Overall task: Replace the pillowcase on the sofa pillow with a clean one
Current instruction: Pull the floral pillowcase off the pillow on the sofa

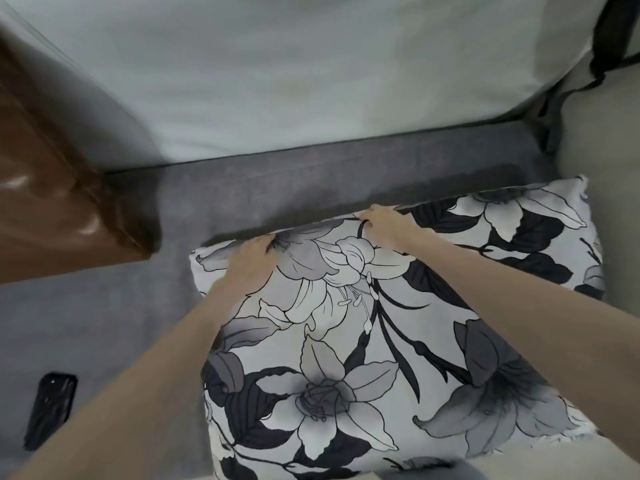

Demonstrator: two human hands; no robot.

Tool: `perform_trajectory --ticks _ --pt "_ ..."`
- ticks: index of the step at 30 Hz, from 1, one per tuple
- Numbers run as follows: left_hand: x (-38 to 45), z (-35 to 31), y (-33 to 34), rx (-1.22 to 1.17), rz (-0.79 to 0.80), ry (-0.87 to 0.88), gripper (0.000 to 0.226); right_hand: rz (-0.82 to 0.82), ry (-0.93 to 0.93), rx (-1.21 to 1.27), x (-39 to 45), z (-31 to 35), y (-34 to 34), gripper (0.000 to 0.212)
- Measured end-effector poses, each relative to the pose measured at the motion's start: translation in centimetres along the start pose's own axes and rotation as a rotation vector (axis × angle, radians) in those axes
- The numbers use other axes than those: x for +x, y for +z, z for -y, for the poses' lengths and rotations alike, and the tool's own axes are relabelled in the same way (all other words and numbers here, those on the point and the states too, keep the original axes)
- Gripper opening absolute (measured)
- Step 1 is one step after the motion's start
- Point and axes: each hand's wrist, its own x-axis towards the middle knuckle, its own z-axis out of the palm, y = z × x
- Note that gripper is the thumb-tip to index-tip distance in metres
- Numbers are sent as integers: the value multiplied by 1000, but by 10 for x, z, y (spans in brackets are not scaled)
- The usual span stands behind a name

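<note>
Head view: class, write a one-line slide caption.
Both hands, left and right, grip the floral pillow's far edge.

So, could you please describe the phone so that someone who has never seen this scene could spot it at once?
Start from the grey sofa seat, which fills the lower left of the view. Left of the floral pillow and the left forearm, the phone lies flat on the seat by itself. It is the only small, glossy black slab there; the brown leather cushion farther back is much larger.

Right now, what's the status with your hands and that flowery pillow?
Left hand and right hand both gripping far edge of floral pillow. Pillowcase not yet off. Black phone on sofa seat, clear of the work.
</note>
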Motion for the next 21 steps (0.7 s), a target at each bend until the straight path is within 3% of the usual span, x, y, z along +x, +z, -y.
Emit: perform_trajectory --ticks 7,11,15,19,21 --pt "32 17 27 182 -77 -28 40 -163 -38 -161 27 -14 35 39" --pt "25 13 26 127 -172 -33 34 -242 -25 -94 20 -7 25 27" --pt "-17 22 29 -65 -256 9 40 -281 -18 -49 -12 7 20 37" --pt "-94 31 48 -124 -334 48 45 -387 -67 163 -87 27 45 35" --pt "-140 30 60 -143 -380 33 36 -454 -41 349 -141 39 70 32"
